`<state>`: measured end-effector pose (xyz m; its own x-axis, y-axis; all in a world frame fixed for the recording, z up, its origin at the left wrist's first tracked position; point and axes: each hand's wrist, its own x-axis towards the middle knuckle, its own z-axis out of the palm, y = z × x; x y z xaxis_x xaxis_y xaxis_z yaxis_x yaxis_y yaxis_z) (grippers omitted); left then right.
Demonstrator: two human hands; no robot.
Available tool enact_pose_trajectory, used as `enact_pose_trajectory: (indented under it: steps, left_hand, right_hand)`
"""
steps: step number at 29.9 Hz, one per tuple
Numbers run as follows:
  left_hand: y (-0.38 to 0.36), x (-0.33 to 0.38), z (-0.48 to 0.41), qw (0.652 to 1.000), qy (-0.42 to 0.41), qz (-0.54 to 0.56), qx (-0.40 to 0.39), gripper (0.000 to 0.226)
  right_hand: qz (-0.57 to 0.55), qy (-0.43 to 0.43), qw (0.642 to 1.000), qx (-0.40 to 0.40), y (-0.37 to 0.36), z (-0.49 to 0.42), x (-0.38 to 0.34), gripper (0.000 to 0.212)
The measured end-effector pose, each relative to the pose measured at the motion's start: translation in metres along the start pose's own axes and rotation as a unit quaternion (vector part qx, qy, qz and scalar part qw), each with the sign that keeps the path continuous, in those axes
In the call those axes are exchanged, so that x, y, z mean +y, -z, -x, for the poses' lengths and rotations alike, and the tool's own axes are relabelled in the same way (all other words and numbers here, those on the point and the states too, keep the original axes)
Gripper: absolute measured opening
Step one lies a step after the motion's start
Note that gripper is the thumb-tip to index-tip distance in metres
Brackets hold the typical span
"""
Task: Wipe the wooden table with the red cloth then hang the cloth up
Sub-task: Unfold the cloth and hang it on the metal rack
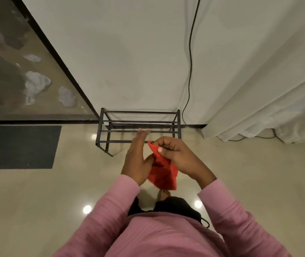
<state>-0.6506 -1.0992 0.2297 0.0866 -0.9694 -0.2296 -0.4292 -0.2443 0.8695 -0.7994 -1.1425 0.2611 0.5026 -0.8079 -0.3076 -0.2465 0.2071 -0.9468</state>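
Glossy beige floor (240, 182) and a plain white wall (129, 52) are the backdrop here, all seen from right above the person's chest.

Right hand (177, 156) first. Its fingers (166, 142) are curled in tight, and thumb and forefinger pinch the top corner of the red cloth (163, 169), thumbnail facing the camera. Left hand (136, 158) is a different story: fingers (141, 136) straight and together, pointing away from the body, tips smeared by blur. Its thumb lies against the cloth's left edge, and honestly I can't tell whether it's clamping the fabric or just touching it.

So the cloth is up in the air between both hands. It hangs from the right-hand pinch in a crumpled, roughly triangular drape, with its lower edge showing above a bare foot (163, 194) on the tiles.

Pink sleeves (110, 210) run back from both wrists to a pink top that fills the bottom of the view.

Just past the hands, a low black metal rack (138, 121) of horizontal bars stands against the wall. The left fingertips overlap its front bars in the view, but whether they touch is hard to say.

Left of the rack, a dark grey mat (21, 147) lies flat on the floor in front of a black-framed glass panel (18, 71). On the right, a white curtain (268, 89) hangs down to the floor, and a black cable (190, 62) runs down the wall toward the rack's right corner. A few bright light reflections dot the tiles.
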Motion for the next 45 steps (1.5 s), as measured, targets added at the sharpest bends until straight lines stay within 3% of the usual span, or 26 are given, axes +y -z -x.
enact_pose_trajectory:
  steps: [2, 4, 8, 12, 14, 16, 17, 19, 21, 24, 28, 31, 35, 45]
  left_hand:
    - [0.018, 0.003, -0.016, 0.997, -0.027, -0.045, -0.052, 0.049]
    - [0.033, 0.004, -0.026, 0.996, -0.04, 0.009, -0.078, 0.025]
    - [0.047, 0.001, -0.035, 0.986, -0.043, 0.146, -0.068, 0.027]
    - [0.054, 0.001, -0.046, 0.986, -0.107, 0.123, -0.043, 0.009]
    - [0.063, -0.002, -0.055, 0.984, -0.098, 0.128, -0.08, 0.023]
    - [0.073, -0.011, -0.066, 0.982, -0.07, 0.063, -0.161, 0.032]
    - [0.079, -0.02, -0.072, 0.979, -0.071, -0.028, -0.19, 0.029]
    - [0.093, -0.04, -0.083, 0.951, -0.062, -0.215, -0.212, 0.017]
    - [0.109, -0.066, -0.088, 0.937, -0.011, -0.276, -0.212, 0.011]
    - [0.133, -0.095, -0.095, 0.935, 0.019, -0.298, -0.192, 0.012]
    - [0.16, -0.106, -0.12, 0.916, -0.001, -0.379, -0.135, 0.012]
    - [0.176, -0.114, -0.139, 0.891, -0.009, -0.44, -0.109, 0.01]
    - [0.193, -0.13, -0.159, 0.902, 0.011, -0.427, -0.065, 0.019]
    - [0.176, -0.154, -0.185, 0.905, 0.066, -0.416, 0.053, 0.022]
  right_hand:
    - [-0.036, 0.008, 0.999, -0.005, -0.006, -0.005, -0.008, 0.008]
    - [-0.018, 0.018, 1.0, 0.0, -0.009, -0.011, -0.014, 0.011]
    - [0.072, 0.01, 0.995, 0.072, -0.009, -0.025, -0.022, 0.021]
    - [0.134, 0.055, 0.984, 0.1, -0.007, -0.033, -0.032, 0.008]
    - [0.132, 0.064, 0.982, 0.121, -0.005, -0.037, -0.037, 0.013]
    - [0.126, 0.072, 0.978, 0.153, -0.001, -0.041, -0.038, 0.015]
    - [0.124, 0.077, 0.974, 0.173, 0.001, -0.043, -0.038, 0.015]
    - [0.119, 0.09, 0.963, 0.223, 0.008, -0.046, -0.039, 0.018]
    - [0.116, 0.103, 0.951, 0.268, 0.019, -0.049, -0.038, 0.021]
    - [0.134, 0.088, 0.942, 0.295, 0.03, -0.056, -0.033, 0.023]
    - [0.155, 0.026, 0.935, 0.318, 0.042, -0.075, -0.011, 0.015]
    - [0.08, 0.004, 0.929, 0.362, 0.058, -0.088, 0.003, 0.013]
    - [-0.01, -0.022, 0.925, 0.379, 0.082, -0.098, 0.025, 0.019]
    - [-0.053, -0.058, 0.922, 0.378, 0.095, -0.136, 0.085, 0.021]
